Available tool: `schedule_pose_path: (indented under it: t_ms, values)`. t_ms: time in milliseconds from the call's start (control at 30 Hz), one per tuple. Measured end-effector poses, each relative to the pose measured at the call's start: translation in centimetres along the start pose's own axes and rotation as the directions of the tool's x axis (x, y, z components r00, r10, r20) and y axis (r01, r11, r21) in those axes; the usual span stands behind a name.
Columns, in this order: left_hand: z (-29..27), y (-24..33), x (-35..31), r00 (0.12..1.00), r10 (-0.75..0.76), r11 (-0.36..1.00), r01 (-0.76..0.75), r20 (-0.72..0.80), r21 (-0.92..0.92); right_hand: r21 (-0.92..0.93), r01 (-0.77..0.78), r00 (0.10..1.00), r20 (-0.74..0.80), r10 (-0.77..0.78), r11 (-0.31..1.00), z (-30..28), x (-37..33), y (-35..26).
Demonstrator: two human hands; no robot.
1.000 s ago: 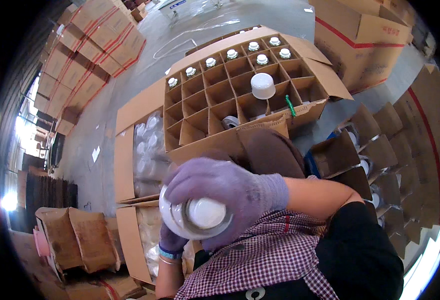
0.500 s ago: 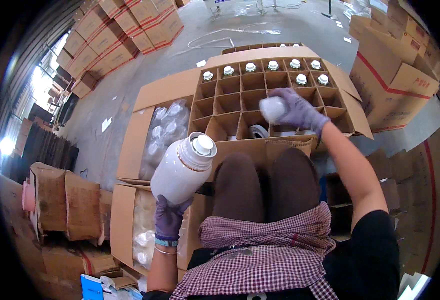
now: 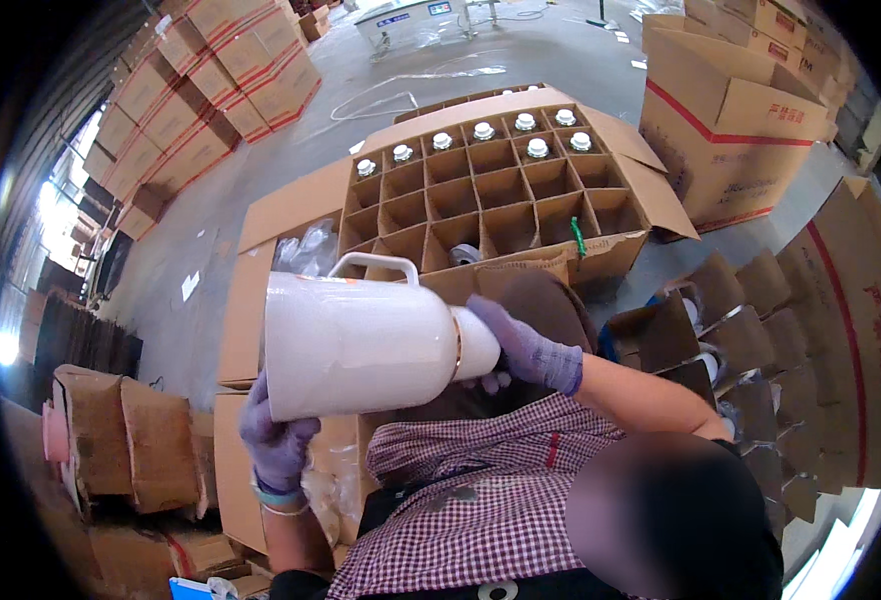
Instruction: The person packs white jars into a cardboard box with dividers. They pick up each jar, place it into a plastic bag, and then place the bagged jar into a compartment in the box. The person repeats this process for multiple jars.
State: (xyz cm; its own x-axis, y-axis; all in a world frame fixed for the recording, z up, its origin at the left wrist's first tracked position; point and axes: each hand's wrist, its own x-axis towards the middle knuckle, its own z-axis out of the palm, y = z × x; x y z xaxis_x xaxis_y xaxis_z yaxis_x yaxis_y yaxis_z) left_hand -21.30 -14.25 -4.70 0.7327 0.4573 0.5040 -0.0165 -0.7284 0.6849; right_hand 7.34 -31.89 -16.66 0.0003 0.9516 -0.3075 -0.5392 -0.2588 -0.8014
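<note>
1. Lying sideways above the person's lap, the white flask [image 3: 361,345] fills the near middle of the scene, its broad base left and its narrow neck right.
2. A white cap [image 3: 479,342] covers the neck end, a gold-coloured band [image 3: 458,345] rings the shoulder beside it, and a loop handle [image 3: 386,261] arches from the far side.
3. The gloved left hand [image 3: 278,440] is clamped on the base's near edge; the gloved right hand [image 3: 533,352] is closed around the cap, well apart from the other.
4. Just beyond, a divided carton [image 3: 606,262] holds upright bottles [image 3: 484,131] with white tops in its far compartments; a grey ring [image 3: 464,254] sits in a near one.
5. A green tie [image 3: 578,237] hangs at that carton's near edge, toward the right.
6. Left of it, an open carton [image 3: 244,330] contains clear-wrapped pieces [image 3: 311,248].
7. Farther off, a tall open carton [image 3: 731,170] stands right, and stacked cartons [image 3: 231,70] rise left on the grey floor [image 3: 301,170].
</note>
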Motion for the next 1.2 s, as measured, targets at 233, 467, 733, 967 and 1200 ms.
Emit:
schedule_pose_path:
  t_ms: [233,467,733,967,1200]
  values:
    - [5.6,0.9,5.4,0.681,0.203,0.965,-0.262,0.703,-0.024,-0.916,0.164,0.618,-0.193,-0.762,0.366,-2.8,1.8,-3.4]
    - [13.5,-2.4,7.4,0.663,0.051,0.997,0.008,0.747,-0.075,-0.856,-0.42,0.9,-0.35,-0.261,-0.302,-10.0,18.4,-4.6]
    - [13.4,-9.1,7.1,0.892,-0.164,0.782,0.378,0.422,-0.496,-0.845,-0.465,0.879,-0.405,-0.252,-0.265,-12.0,22.1,-4.6]
    - [13.5,-7.1,8.9,0.936,-0.274,0.369,0.314,0.22,-0.875,-0.938,0.28,0.509,0.327,-0.796,-0.206,1.2,8.1,-13.3]
    - [12.4,-0.8,8.0,0.928,-0.265,0.036,0.281,0.262,-0.959,-0.818,0.541,0.545,0.518,-0.66,-0.195,6.8,-0.1,-12.0]
